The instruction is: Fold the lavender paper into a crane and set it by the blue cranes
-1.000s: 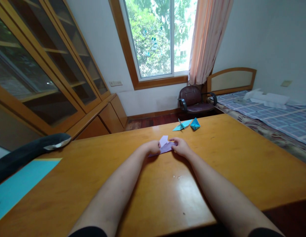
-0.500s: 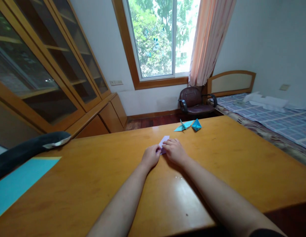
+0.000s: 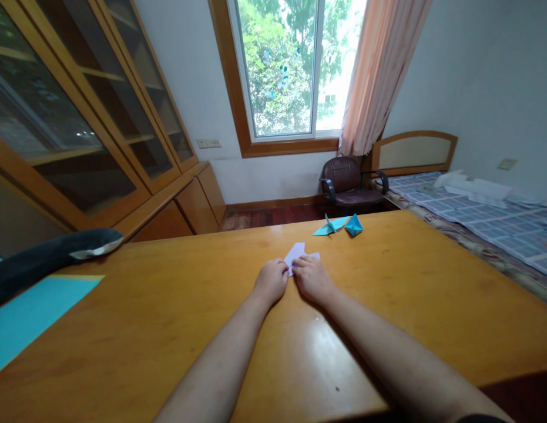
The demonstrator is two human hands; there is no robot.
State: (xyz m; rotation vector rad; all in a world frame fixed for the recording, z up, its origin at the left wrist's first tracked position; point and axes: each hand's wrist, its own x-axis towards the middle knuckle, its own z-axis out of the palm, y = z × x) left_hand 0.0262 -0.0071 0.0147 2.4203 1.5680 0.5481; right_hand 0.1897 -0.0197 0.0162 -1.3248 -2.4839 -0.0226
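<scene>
While the left hand [image 3: 271, 282] and right hand [image 3: 312, 277] pinch the purple paper [image 3: 297, 253] with closed fingers, it lies flat on the counter [image 3: 167, 305]; a glass-doored cabinet [image 3: 79, 135] stands left.

Two blue paper figures [image 3: 330, 227], one lilac paper [image 3: 297, 253], one teal sheet [image 3: 30, 311] (maybe a stack)
</scene>
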